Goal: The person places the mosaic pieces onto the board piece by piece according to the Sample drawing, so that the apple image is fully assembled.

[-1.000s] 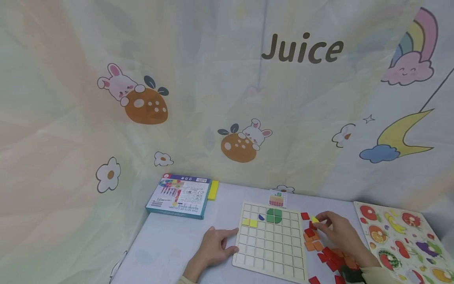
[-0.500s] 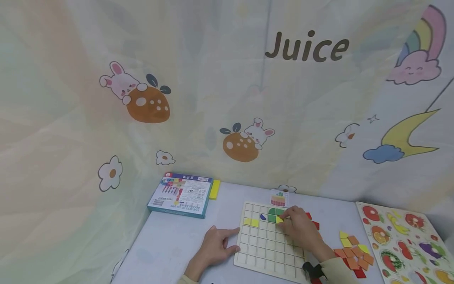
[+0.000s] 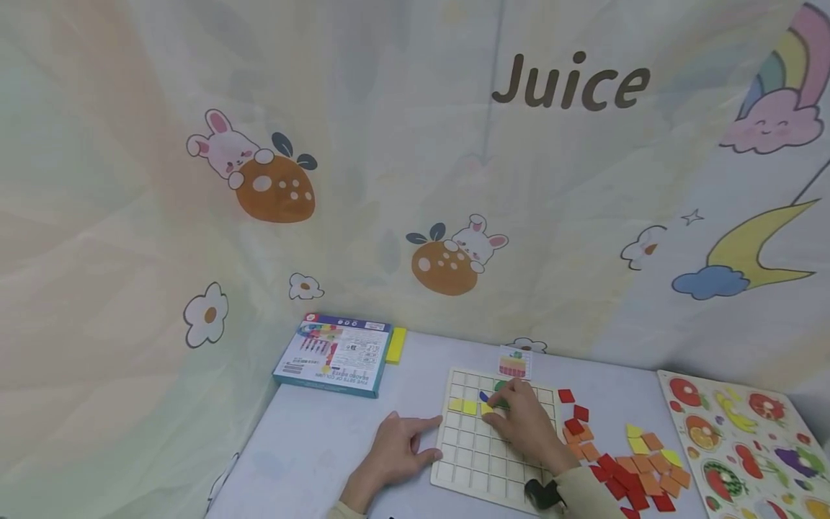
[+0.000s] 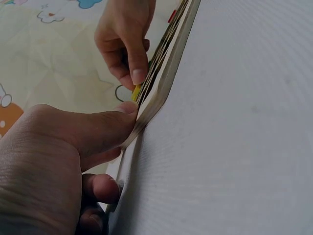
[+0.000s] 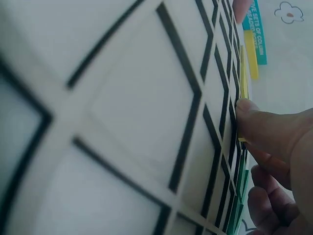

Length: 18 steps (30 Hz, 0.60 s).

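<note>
A pale wooden grid board [image 3: 499, 461] lies on the table. My right hand [image 3: 491, 409] reaches over its upper rows and pinches a yellow tile [image 3: 485, 408], setting it into a cell beside two yellow tiles [image 3: 462, 405]. A small blue piece [image 3: 483, 396] and green pieces [image 3: 499, 386] sit just above, partly hidden by my fingers. In the right wrist view my thumb [image 5: 257, 125] presses on the yellow tile [image 5: 243, 81]. My left hand [image 3: 431, 437] rests flat on the table, thumb [image 4: 105, 127] and forefinger touching the board's left edge [image 4: 161, 85].
Loose red, orange and yellow tiles [image 3: 616, 461] lie right of the board. A fruit puzzle board [image 3: 746, 440] sits at the far right. A blue box [image 3: 333, 355], a yellow block [image 3: 395, 344] and a small picture card [image 3: 514, 362] lie at the back, before a printed curtain.
My right hand picked a yellow tile from the loose pile and carried it left across the board to the cell beside the yellow tiles. The left hand stayed put.
</note>
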Available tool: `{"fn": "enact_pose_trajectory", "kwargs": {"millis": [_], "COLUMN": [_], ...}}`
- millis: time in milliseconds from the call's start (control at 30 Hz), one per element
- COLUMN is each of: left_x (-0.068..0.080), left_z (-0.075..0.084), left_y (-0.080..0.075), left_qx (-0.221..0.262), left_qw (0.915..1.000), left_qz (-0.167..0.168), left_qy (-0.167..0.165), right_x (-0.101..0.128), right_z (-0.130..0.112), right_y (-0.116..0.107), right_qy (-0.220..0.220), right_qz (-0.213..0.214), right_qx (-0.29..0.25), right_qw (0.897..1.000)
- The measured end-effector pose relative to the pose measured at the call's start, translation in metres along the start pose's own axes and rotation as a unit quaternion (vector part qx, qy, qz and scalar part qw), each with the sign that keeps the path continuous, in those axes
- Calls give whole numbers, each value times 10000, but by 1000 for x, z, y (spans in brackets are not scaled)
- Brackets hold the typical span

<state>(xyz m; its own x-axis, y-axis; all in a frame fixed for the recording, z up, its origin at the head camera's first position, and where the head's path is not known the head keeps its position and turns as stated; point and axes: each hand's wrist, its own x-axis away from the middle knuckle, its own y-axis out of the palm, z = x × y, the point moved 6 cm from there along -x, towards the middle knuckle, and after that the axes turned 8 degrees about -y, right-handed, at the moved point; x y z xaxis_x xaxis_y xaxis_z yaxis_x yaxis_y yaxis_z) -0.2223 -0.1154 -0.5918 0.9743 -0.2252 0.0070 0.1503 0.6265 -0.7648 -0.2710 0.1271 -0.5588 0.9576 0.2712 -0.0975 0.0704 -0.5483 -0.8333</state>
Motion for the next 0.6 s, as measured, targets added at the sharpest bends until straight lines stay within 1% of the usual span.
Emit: {"fn": "enact_pose_trajectory", "kwargs": {"millis": [133,367,600], "left_x": [-1,0,0], "left_z": [1,2,1], "left_y": [-1,0,1], "left_qx": [6,5,-34], "left_qw": [10000,10000,10000], "left_qz": [19,-1,10], "left_qy": [-14,-55,-54], "right_x": [-1,1,1], "right_z": [2,6,10], "right_y": [0,3,4], "right_qy": [116,103,44], "right_qz": [4,-20,68], "right_qx": [-139,-449,-478], "right_qw": [9998,9989,9988]}}
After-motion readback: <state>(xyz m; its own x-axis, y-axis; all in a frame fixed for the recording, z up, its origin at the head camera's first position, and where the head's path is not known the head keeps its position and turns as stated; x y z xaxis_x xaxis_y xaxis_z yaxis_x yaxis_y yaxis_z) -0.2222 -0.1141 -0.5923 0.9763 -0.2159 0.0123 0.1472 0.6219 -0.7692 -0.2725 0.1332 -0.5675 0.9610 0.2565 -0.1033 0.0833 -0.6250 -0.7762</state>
